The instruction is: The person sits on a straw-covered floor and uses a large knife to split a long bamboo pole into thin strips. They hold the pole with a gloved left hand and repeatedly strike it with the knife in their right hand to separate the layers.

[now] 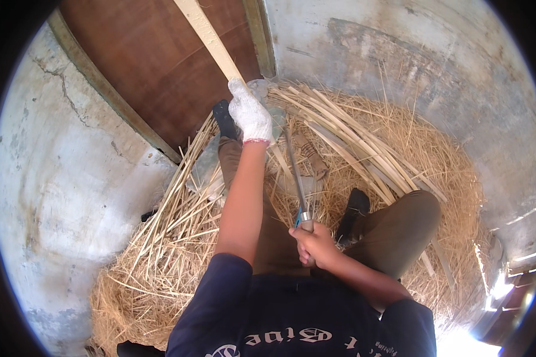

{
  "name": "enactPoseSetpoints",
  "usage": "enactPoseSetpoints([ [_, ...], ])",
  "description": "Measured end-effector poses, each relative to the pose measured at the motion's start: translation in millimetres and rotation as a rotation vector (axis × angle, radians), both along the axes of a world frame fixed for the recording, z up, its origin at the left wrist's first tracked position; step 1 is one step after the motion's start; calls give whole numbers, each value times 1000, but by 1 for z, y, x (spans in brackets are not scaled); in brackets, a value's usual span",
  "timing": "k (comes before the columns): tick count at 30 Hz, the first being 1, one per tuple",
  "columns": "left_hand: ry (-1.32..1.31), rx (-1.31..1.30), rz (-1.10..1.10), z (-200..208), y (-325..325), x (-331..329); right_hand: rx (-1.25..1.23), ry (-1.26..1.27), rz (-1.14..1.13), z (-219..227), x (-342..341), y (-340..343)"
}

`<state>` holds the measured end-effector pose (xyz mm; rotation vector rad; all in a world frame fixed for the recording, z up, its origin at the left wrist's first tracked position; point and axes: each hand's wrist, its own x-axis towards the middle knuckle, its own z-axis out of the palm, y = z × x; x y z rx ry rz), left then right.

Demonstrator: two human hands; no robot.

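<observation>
My left hand (251, 114), in a white knitted glove with a red cuff edge, is closed around a long, pale, flat bamboo strip (209, 40). The strip slants up and away past the top of the view, and its lower end seems to come out below the glove. My bare right hand (317, 245) grips the handle of a long, narrow knife (297, 175), close to my body. Its dark blade points away from me, beside the lower part of the strip. A small blue piece (298, 218) shows next to the knife's metal collar; what it is I cannot tell.
Many split bamboo strips (354, 134) lie in a pile at the far right, and more (173, 202) at the left. Thin shavings (446, 172) cover the floor around my legs. A brown door panel (161, 59) and worn plaster walls (71, 196) stand close by.
</observation>
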<state>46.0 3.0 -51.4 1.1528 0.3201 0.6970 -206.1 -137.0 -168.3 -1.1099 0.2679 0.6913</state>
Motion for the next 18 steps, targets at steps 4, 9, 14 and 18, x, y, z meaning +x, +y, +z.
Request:
enactPoseSetpoints([
  [4, -96, -104, 53, -8, 7, 14, 73, 91, 33, 2, 3, -4],
  [9, -114, -59, 114, -10, 0, 10, 44, -78, -104, 10, 1, -2],
  [14, -61, -81, 125, -7, 0, 8, 90, 146, 51, 4, 9, -6],
  [18, -74, -114, 128, -12, 8, 12, 87, 64, 5, 16, 10, -11],
])
